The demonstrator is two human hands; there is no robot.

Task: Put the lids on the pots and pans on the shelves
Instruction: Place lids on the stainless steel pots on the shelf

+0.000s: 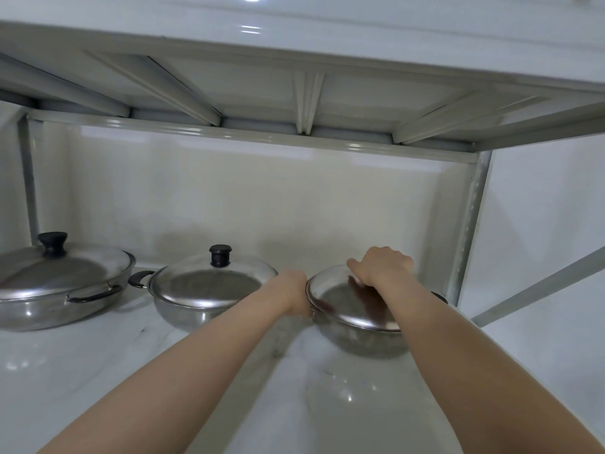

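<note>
Steel domed lid (343, 301) under right hand (381, 267)

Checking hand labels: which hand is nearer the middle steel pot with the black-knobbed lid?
Left. The left hand sits between the middle steel pot and the right-hand pot; the right hand is farther right, atop that pot's lid.

Three steel pans on shelf (98, 371), left pan (49, 303), middle pan (196, 309), right pan (360, 339), all lidded
</note>
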